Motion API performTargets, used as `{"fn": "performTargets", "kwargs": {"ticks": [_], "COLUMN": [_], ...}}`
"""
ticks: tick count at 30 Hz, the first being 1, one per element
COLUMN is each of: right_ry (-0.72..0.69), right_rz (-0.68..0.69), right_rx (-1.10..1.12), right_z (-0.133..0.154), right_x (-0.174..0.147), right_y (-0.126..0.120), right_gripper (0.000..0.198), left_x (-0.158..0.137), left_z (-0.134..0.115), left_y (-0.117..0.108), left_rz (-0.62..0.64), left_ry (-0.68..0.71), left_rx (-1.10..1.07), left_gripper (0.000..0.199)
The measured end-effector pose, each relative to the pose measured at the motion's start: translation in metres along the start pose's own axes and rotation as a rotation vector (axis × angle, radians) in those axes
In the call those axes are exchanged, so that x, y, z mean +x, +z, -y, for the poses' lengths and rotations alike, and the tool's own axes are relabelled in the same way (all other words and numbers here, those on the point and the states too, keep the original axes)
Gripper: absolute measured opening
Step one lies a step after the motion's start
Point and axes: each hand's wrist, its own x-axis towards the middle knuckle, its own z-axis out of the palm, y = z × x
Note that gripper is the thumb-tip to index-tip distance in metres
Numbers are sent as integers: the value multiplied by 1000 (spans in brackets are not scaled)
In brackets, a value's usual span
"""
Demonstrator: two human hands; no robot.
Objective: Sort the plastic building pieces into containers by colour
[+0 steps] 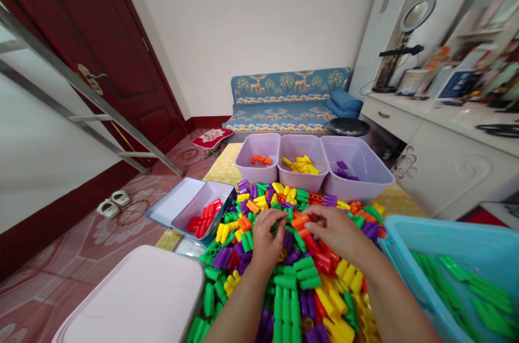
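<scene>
A heap of plastic tube-shaped building blocks (286,308) in green, yellow, purple, red and orange covers the middle of the table. My right hand (336,232) pinches an orange block (300,222) between thumb and fingers, just over the heap. Close beside it on the left, my left hand (267,235) bends over the blocks with thumb and fingers curled together; whatever its fingertips grip is hidden. Behind the heap stand three lilac bins: one with orange blocks (261,160), one with yellow blocks (302,165), one with purple blocks (344,171).
On the left, a container (222,189) holds red blocks, near a pale pink lid (133,300). A blue basket (458,229) with green blocks stands at right. Beyond are a sofa (284,111), a metal ladder (93,100) and a white cabinet (454,148).
</scene>
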Motion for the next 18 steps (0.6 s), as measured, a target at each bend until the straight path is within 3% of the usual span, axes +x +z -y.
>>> {"fn": "performTargets", "kwargs": {"ticks": [2,4,7,10,13,15,18], "right_ry": [-36,-49,-94,-184,-175,-90,50], "right_rz": [19,-45,-333,-441,-438,-408,-297], "right_rx": [-63,7,393,630,516,325,-15], "right_z": [6,15,31,36,22,4,-22], "right_x": [11,26,48,55,48,40,30], "right_y": [-6,-9,-5,4,13,17,21], "right_gripper": [17,17,39,60,44,32,30], "left_x": [0,0,1,1,1,1,1], "left_z": [1,1,2,3,3,3,3], "left_y": [0,0,1,1,1,1,1], "left_rz": [0,0,-4,-6,-8,-26,-62], "left_ry": [5,10,19,26,35,46,48], "left_rx": [-2,-2,-5,-4,3,16,65], "left_gripper": [18,17,17,17,18,19,20]}}
